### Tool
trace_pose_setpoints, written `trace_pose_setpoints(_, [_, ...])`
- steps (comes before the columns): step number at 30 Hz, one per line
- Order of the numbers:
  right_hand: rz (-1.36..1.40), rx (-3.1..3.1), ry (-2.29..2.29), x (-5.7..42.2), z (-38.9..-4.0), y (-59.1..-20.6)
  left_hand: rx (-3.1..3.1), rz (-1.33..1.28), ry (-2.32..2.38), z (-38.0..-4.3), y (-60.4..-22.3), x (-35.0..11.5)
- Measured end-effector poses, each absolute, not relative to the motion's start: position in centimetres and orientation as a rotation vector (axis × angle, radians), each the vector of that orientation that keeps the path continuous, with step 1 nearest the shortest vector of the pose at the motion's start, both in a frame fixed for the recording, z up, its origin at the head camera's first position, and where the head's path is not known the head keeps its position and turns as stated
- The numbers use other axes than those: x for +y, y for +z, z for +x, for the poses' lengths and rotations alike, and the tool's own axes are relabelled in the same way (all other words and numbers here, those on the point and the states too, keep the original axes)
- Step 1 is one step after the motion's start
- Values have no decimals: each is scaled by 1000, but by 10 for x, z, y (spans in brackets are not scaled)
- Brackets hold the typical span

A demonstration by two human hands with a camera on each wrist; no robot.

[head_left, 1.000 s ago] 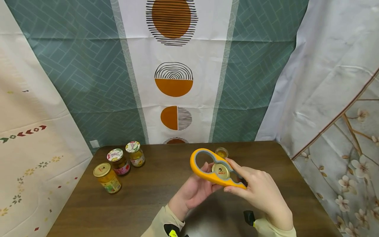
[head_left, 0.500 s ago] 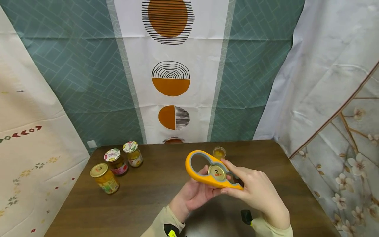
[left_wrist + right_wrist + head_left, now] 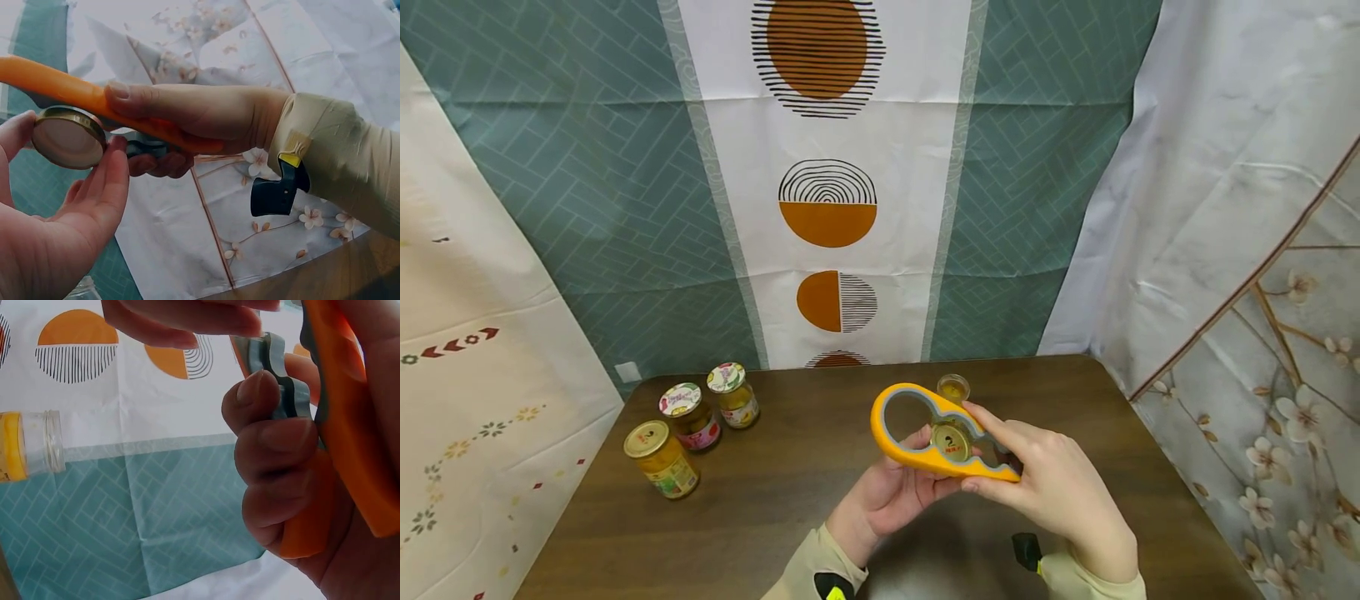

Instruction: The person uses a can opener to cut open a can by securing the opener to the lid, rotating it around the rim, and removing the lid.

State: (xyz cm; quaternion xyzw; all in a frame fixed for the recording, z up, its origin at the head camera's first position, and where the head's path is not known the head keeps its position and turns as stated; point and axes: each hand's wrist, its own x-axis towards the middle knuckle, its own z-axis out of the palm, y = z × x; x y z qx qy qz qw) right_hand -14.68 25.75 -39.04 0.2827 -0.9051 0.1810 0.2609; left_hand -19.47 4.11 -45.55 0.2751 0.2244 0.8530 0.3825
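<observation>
My right hand grips one end of an orange jar opener with grey scalloped inner edges. In the right wrist view its fingers curl round the orange handle. My left hand, palm up, pinches a gold jar lid between thumb and fingertips. The lid sits at one of the opener's rounded notches, printed top toward the head camera. Seen from the left wrist, the lid shows its pale hollow underside, with no jar below it. Both hands are raised over the table.
A lidless glass jar with yellow contents stands behind the opener. To the left are three lidded jars: one gold-topped, one with a pink label, one smaller. Patterned cloths hang behind the brown table.
The head view has shifted slightly, so the jars sit a little farther left. The lid tilts slightly within the opener; both hands keep their hold.
</observation>
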Motion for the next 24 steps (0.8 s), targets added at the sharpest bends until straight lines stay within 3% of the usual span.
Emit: trace_pose_setpoints(24, [406, -2365, 566, 289, -139, -382, 640, 506, 2236, -207, -457, 39])
